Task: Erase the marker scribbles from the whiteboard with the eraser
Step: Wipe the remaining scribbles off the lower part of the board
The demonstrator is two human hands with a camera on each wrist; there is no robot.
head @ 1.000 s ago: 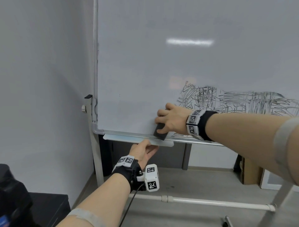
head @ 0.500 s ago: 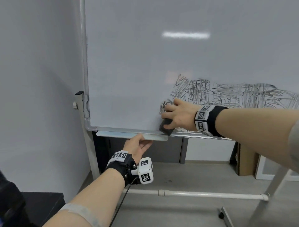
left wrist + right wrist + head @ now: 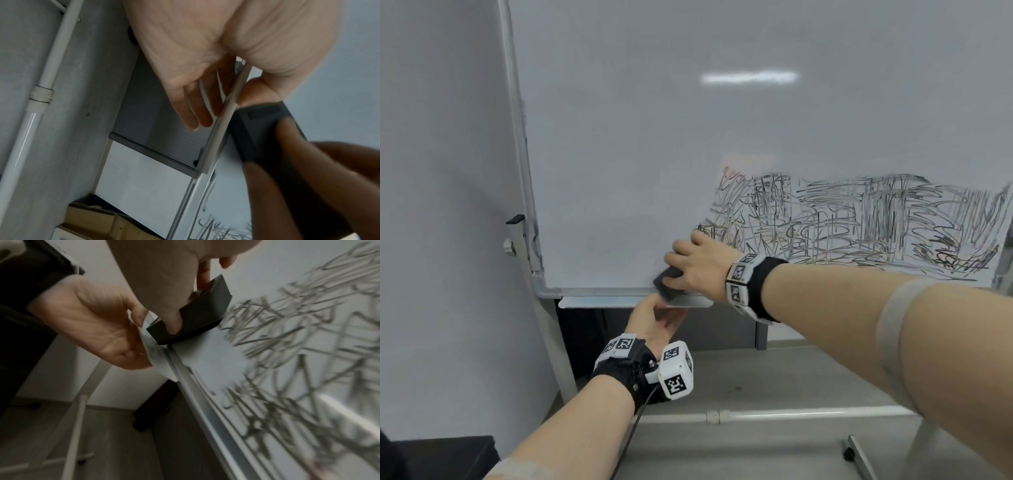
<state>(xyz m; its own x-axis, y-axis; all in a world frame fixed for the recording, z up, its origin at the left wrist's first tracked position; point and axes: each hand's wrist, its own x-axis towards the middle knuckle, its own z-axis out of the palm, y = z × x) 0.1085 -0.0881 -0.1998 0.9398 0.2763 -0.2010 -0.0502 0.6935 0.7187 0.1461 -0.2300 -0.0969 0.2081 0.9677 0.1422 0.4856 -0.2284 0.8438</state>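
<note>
The whiteboard (image 3: 654, 137) stands upright in front of me, with dense black scribbles (image 3: 859, 222) across its lower right part. My right hand (image 3: 688, 263) grips a dark eraser (image 3: 667, 282) and presses it against the board's bottom edge, just left of the scribbles. In the right wrist view the eraser (image 3: 201, 316) lies flat on the board beside the blurred scribbles (image 3: 298, 337). My left hand (image 3: 654, 318) pinches the marker tray (image 3: 592, 302) from below, with the fingers (image 3: 195, 116) under it and the thumb on top, right under the eraser (image 3: 263, 129).
A grey wall is at the left of the board's stand post (image 3: 544, 325). A white crossbar (image 3: 791, 414) and a caster foot (image 3: 847, 454) sit low on the floor. A dark cabinet (image 3: 441, 455) is at lower left, and a cardboard box (image 3: 92, 219) stands behind the board.
My right hand slid the eraser a little right along the board's bottom, then back left and down to the tray. My left hand stays on the tray. The head view has shifted.
</note>
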